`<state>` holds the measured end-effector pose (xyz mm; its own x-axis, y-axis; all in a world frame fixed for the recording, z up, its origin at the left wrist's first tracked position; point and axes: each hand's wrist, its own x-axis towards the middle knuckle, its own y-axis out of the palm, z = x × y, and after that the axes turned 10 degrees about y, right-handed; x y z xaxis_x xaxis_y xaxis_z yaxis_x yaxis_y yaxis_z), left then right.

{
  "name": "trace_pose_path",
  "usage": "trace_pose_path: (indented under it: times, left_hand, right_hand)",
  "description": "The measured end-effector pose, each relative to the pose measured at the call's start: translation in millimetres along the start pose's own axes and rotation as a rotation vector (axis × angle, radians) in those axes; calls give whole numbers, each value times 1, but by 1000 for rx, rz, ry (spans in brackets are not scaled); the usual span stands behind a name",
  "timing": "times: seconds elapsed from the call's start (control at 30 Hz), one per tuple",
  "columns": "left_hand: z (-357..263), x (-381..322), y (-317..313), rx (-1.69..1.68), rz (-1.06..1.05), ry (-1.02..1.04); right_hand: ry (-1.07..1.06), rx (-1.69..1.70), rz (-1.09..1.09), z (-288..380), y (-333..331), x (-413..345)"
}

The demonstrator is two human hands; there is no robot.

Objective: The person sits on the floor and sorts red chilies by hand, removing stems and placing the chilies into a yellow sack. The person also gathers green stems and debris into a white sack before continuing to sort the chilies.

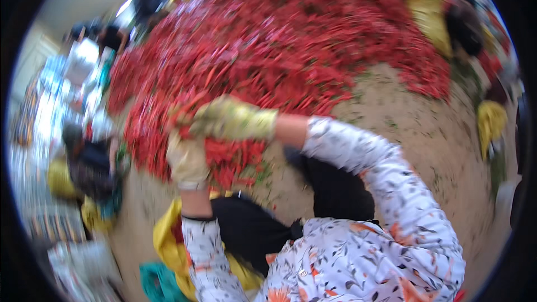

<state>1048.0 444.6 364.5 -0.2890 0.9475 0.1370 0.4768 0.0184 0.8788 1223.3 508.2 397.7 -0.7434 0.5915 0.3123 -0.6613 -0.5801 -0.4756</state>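
Observation:
My left hand [187,157], in a pale work glove, is raised over the near edge of a large heap of red chili peppers [285,50]. Red chili peppers [191,107] show at its fingertips and seem held there, though motion blurs them. From the right, my right hand [230,119] reaches across in a yellowish glove, its fingers curled close to the left fingertips. Whether it grips a pepper is hidden by blur. Below the hands, a small spread of peppers [235,155] lies on the floor between my dark-trousered legs.
A yellow sack [168,228] and a teal bag [161,283] lie by my left leg. A person [90,163] sits at the left; others are around the heap. Another yellow sack [428,16] stands far right. Stems and leaf bits litter the brown floor [419,147].

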Motion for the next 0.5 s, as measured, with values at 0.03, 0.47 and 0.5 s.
trace_pose_path:
  times: [0.03,0.47,0.5]
  left_hand:
    - [1,5,-3,204,-1,84]
    - [-12,49,-132,204,-215,103]
    - [-19,38,-145,205,-310,91]
  right_hand:
    - [64,40,52,-9,6,9]
    - [-84,73,67,-139,97,71]
    - [-71,37,161,-158,106,66]
